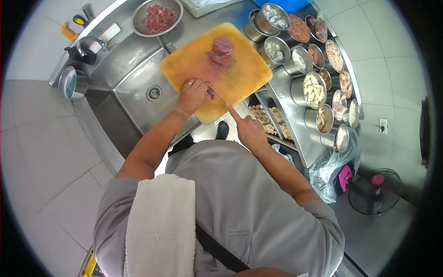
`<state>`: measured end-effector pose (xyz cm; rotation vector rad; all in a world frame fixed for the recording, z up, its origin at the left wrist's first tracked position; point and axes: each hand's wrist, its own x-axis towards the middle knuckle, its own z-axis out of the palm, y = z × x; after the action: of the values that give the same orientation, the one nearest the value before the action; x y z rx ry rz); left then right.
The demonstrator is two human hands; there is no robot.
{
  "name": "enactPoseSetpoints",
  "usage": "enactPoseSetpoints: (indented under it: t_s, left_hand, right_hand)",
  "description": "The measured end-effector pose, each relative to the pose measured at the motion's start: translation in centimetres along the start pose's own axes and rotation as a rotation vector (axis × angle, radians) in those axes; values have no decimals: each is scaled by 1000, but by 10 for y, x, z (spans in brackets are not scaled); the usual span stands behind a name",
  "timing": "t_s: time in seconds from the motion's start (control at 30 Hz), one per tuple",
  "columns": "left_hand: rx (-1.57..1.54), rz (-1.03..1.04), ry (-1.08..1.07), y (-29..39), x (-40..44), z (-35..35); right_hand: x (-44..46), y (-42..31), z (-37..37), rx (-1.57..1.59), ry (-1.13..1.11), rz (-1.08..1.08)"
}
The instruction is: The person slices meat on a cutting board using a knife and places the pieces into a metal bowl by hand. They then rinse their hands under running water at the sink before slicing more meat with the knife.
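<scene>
My right hand (249,130) is closed around the handle of a knife (217,94), whose blade points up and left across the yellow cutting board (249,69). Under my left hand (193,95), with fingers curled, a small piece of raw meat (211,92) is pressed against the board, right beside the blade. Farther up the board lies a larger chunk of raw meat (221,51), apart from both hands. The knife's handle is mostly hidden inside my right hand.
A steel sink (134,76) with a faucet (87,44) lies left of the board. Behind it stands a bowl of cut meat (159,19). Several steel containers, one holding pale strips (314,90), crowd the right counter. A fan (376,191) stands at lower right.
</scene>
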<state>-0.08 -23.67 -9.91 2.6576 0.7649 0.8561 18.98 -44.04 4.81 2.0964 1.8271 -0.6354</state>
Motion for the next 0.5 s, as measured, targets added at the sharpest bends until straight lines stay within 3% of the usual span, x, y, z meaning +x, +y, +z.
enactPoseSetpoints:
  t_s: [0.07,0.17,0.5]
  left_hand:
    - [-40,-15,80,3,1,0]
    - [-19,-41,25,-3,-3,9]
    - [18,-4,35,-10,-13,18]
  right_hand:
    - [38,-5,19,40,30,-27]
    - [70,-5,30,127,94,-62]
    - [30,56,34,367,37,-14]
